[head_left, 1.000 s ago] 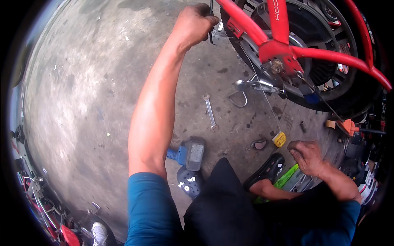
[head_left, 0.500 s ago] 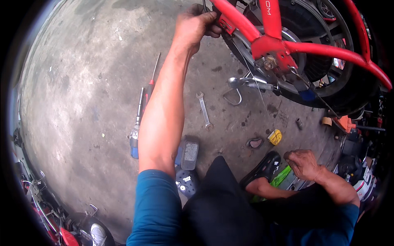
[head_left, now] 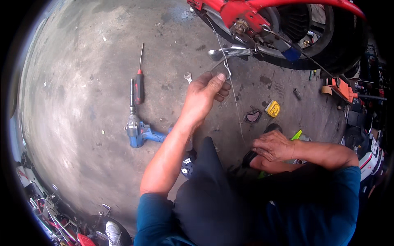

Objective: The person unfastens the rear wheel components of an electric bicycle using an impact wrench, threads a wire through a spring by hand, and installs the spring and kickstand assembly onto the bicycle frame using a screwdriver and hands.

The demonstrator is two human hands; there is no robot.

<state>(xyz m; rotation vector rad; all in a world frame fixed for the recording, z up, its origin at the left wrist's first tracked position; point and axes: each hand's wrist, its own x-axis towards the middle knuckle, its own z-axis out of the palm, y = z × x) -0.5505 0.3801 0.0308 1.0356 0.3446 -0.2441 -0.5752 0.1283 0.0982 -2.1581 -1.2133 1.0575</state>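
- Straight to the thin wire (head_left: 232,87): we see it pale grey and slender, leaving the wheel area at upper centre, kinking beside the left hand, then running down toward the right hand at lower centre-right.
- The left hand (head_left: 205,92), mid-frame, has its fingers curled and thumb folded in, right by the wire; we cannot tell whether it pinches it.
- Over to the right hand (head_left: 276,146): fingers bent, fingertips near the wire's faint lower end, and we cannot tell if they grip it.
- Up top, we have the glossy red frame (head_left: 242,14), scuffed around a rusty axle nut (head_left: 240,27), against a black tyre (head_left: 344,53).
- Markings now! We spot dark print on the yellow piece (head_left: 272,108), right of centre, too small to read, and white figures on the dark shoe (head_left: 186,166), lower centre.
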